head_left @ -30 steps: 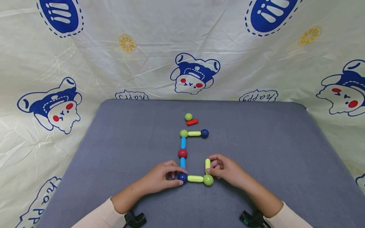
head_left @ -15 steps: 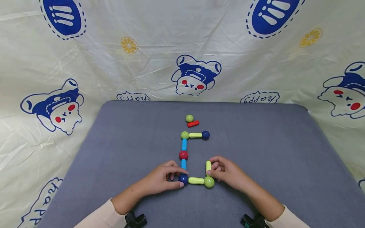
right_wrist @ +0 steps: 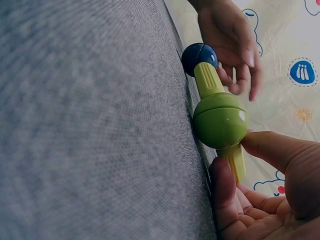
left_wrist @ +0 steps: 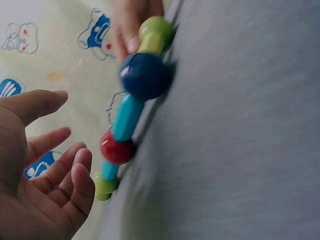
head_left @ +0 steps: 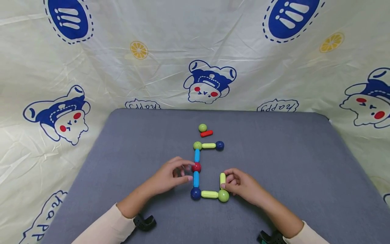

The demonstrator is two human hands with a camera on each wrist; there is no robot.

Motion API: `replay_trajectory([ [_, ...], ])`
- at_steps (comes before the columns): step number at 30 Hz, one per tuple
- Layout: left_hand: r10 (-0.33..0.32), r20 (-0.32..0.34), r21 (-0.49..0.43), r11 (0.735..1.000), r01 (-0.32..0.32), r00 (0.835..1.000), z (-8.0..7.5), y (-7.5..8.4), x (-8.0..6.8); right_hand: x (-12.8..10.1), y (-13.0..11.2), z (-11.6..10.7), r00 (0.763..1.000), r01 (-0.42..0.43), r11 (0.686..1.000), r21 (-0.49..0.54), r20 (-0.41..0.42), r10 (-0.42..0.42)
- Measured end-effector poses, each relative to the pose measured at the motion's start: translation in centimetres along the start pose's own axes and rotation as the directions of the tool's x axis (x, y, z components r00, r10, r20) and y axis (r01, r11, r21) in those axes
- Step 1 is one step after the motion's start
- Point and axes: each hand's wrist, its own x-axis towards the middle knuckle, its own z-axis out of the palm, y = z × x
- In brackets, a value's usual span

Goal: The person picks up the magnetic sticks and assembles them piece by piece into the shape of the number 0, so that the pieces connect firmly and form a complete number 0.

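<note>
On the table lies a chain of magnetic balls and rods. Blue rods, one the lower blue rod [head_left: 196, 179], link a green ball [head_left: 197, 145], a red ball [head_left: 196, 167] and a dark blue ball [head_left: 196, 194]. From the blue ball a yellow-green rod [head_left: 209, 194] runs to the near green ball [head_left: 223, 196]. My right hand [head_left: 245, 186] pinches the upright-pointing yellow-green rod [head_left: 222, 179] joined to that ball. With fingers spread, my left hand [head_left: 166, 178] hovers beside the red ball; the left wrist view shows its fingers [left_wrist: 60, 135] holding nothing.
A second dark blue ball [head_left: 219, 146] ends the far yellow-green rod [head_left: 208, 145]. Beyond it lie a loose green ball [head_left: 202, 127] and a red rod [head_left: 207, 134]. A printed cloth [head_left: 164, 78] hangs behind the grey table [head_left: 137, 142].
My left hand has let go of the near dark blue ball and moved away from me, up beside the red ball. My right hand keeps its pinch on the yellow-green rod.
</note>
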Motion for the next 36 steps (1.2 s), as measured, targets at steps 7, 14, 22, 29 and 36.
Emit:
replay_trajectory([
  [7, -0.020, -0.064, -0.059, 0.998, 0.016, 0.998, -1.8, 0.4, 3.2, -0.1, -0.2, -0.1, 1.000, 0.000, 1.000, -0.009, 0.003, 0.000],
  [14, -0.049, -0.108, -0.039, 0.998, 0.045, 0.993, -3.1, -0.9, 6.5, 0.0, -0.3, -0.2, 1.000, 0.009, 1.000, -0.013, 0.011, -0.009],
  [22, -0.158, -0.134, -0.111, 0.983, 0.143, 0.978, -4.3, -1.1, 10.0, 0.1, -0.4, -0.2, 1.000, -0.007, 1.000, -0.019, 0.003, 0.007],
  [29, -0.204, -0.109, -0.138, 0.972, 0.189, 0.973, -4.2, -2.0, 13.1, 0.0, -0.1, -0.1, 1.000, -0.029, 0.999, -0.040, -0.009, 0.028],
  [36, -0.232, -0.098, -0.132, 0.967, 0.219, 0.968, -3.8, -3.2, 15.7, -0.1, 0.2, -0.1, 0.999, -0.036, 0.999, -0.037, -0.003, 0.036],
])
